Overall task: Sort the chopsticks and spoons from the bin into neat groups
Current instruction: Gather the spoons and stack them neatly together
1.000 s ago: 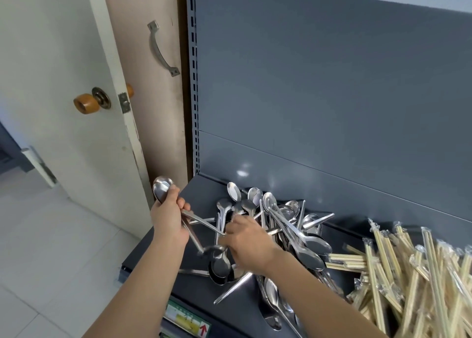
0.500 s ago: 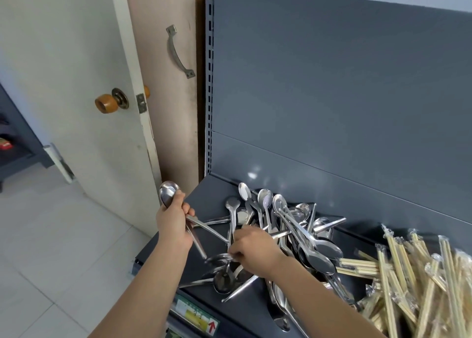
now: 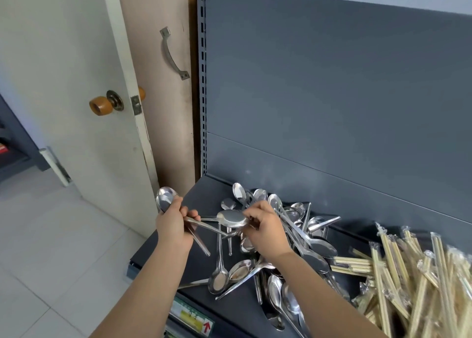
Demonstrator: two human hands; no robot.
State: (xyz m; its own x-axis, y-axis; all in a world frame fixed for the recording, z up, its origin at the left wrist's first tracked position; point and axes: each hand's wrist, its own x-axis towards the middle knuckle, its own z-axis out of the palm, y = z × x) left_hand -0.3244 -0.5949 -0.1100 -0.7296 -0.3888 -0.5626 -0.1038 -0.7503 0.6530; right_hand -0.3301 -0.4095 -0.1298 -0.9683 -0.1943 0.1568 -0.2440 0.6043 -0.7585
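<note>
Head view: my right hand (image 3: 263, 229) pinches one spoon (image 3: 232, 218) above the left edge of the spoon pile (image 3: 319, 248), bowl pointing left toward my left hand (image 3: 173, 222), long axis roughly level, handle hidden under my fingers. My left hand grips a spoon bundle (image 3: 166, 198) left of the pile, bowls up, handles splayed. Pushing the new spoon in could, I judge, lever one handle loose and drop it.

At least two stacked spoons (image 3: 166, 197) are gripped in the left hand (image 3: 173, 226) and one single spoon (image 3: 233, 218) is pinched in the right hand (image 3: 264, 229). Well over a dozen loose spoons (image 3: 316, 249) are counted on the one shelf (image 3: 204, 203); the wrapped chopsticks (image 3: 421, 274) are too many to be counted.
</note>
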